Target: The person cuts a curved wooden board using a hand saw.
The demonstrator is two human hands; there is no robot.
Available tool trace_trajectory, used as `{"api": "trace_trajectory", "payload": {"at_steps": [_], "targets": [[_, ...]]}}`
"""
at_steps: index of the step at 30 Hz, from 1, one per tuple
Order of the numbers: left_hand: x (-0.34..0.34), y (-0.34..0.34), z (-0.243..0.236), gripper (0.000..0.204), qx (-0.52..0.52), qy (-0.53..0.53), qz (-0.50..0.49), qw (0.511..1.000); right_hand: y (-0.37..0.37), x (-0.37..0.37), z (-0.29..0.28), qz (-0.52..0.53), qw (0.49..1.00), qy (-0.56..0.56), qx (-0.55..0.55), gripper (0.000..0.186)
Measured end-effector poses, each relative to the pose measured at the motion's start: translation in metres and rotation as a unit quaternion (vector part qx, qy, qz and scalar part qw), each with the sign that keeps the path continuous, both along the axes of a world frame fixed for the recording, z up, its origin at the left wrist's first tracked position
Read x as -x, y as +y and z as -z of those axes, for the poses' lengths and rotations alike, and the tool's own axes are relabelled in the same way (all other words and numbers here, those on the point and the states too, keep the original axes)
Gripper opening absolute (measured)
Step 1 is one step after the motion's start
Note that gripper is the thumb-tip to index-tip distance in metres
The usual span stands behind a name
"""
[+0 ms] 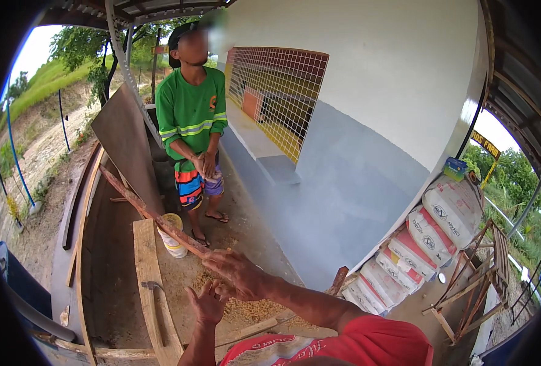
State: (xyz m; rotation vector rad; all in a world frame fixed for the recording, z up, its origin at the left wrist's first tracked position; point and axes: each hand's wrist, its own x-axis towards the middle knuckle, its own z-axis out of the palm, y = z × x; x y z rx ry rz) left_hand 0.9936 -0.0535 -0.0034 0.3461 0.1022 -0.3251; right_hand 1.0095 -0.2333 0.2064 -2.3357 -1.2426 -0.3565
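Observation:
My right hand (237, 272) is closed over the near end of a long, reddish-brown wooden pole (154, 216). The pole slants away from me to the far left, passing over a wide plank. Just below it, my left hand (208, 302) is raised with its fingers apart and holds nothing. To its left a claw hammer (152, 285) lies on the pale wooden plank (145, 247). Beyond the plank's far end stands a white bucket (174, 249), partly behind the pole.
A person in a green shirt (192, 100) stands ahead, hands together. Wood shavings (252, 310) cover the ground near my hands. Stacked sacks (412, 259) line the painted wall (349, 183) at right, beside a wooden frame (472, 287). A large brown board (127, 143) leans at far left.

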Motion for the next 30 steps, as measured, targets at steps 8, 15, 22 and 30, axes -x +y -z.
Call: {"api": "trace_trajectory", "payload": {"at_steps": [8, 15, 22, 30], "targets": [[-0.082, 0.147, -0.127, 0.107, 0.095, -0.09, -0.378, 0.917, -0.062, -0.033, -0.049, 0.096, 0.974, -0.014, -0.207, 0.077], [-0.133, 0.099, -0.388, 0.123, -0.098, -0.485, -0.366, 0.788, 0.007, -0.019, 0.097, -0.078, 0.97, 0.195, 0.126, 0.076], [-0.119, -0.097, -0.349, 0.093, -0.522, -0.687, 0.023, 0.504, -0.005, -0.031, 0.187, -0.14, 0.879, 0.457, -0.01, 0.058], [-0.004, -0.002, 0.09, 0.07, -0.827, -0.218, 0.38, 0.352, -0.382, 0.182, 0.461, 0.468, 0.863, 0.149, 0.122, 0.037]]}}
